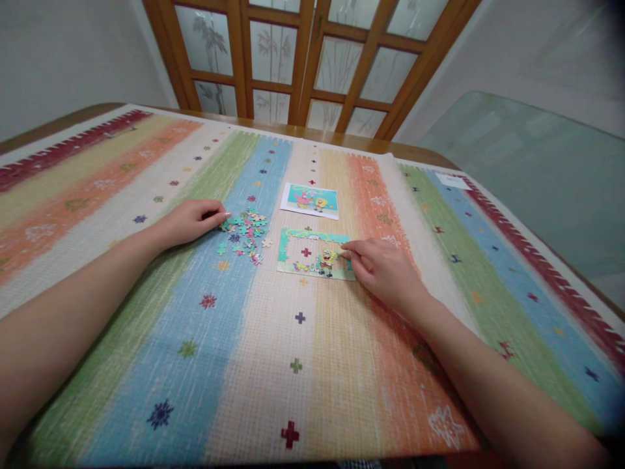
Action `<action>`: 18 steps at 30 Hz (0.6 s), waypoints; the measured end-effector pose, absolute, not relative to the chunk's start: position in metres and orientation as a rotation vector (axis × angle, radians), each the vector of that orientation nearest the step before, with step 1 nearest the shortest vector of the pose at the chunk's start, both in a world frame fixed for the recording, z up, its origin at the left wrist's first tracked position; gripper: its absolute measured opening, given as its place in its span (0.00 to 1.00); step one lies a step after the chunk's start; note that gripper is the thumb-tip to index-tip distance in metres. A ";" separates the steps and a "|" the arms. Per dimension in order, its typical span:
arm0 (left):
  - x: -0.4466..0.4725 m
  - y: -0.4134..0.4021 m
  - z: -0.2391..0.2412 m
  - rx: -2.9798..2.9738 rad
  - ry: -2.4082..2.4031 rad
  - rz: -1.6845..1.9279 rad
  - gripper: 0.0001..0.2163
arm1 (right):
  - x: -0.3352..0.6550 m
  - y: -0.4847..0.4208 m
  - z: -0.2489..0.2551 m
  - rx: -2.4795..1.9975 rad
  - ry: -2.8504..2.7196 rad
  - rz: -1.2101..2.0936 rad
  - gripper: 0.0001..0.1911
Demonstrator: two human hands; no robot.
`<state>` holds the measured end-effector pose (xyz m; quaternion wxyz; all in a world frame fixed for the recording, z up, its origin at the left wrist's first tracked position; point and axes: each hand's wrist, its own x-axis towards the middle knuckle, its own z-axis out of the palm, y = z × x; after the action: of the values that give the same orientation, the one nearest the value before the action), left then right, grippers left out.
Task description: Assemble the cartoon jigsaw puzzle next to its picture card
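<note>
A loose pile of small jigsaw puzzle pieces (251, 225), mostly teal with some pink, lies on the blue stripe of the cloth. At the pile's left edge is my left hand (190, 220), its thumb and forefinger pinched on what looks like one puzzle piece (227, 215). Right of the pile lies a partly assembled puzzle (327, 264), with its border and a yellow cartoon figure joined and cloth showing through the middle. My right hand (383, 267) rests at its right edge, fingers curled and fingertips close together over the border; what they hold is too small to make out.
A printed reference picture (312, 200) with cartoon figures lies just beyond the puzzle. A striped tablecloth (263, 365) covers the table. A white slip of paper (452, 181) sits far right. Wooden doors with glass panes (273, 52) stand behind, and a pale greenish panel (532, 156) at right.
</note>
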<state>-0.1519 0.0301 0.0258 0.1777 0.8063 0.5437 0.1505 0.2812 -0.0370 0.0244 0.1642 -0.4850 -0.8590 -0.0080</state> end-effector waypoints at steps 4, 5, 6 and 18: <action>-0.153 0.030 0.025 2.219 1.535 0.458 0.23 | 0.280 -0.037 0.026 -1.410 -2.451 -0.014 0.13; -0.152 0.030 0.025 2.216 1.530 0.458 0.23 | 0.280 -0.037 0.026 -1.415 -2.452 -0.012 0.13; -0.151 0.030 0.025 2.215 1.527 0.456 0.23 | 0.280 -0.037 0.027 -1.418 -2.452 -0.013 0.13; -0.137 0.025 0.027 2.198 1.492 0.434 0.24 | 0.280 -0.037 0.026 -1.398 -2.437 0.015 0.15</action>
<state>-0.1372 0.0249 0.0266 0.2230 0.7960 0.5403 0.1573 0.2797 -0.0370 0.0262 0.1654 -0.4908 -0.8554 0.0053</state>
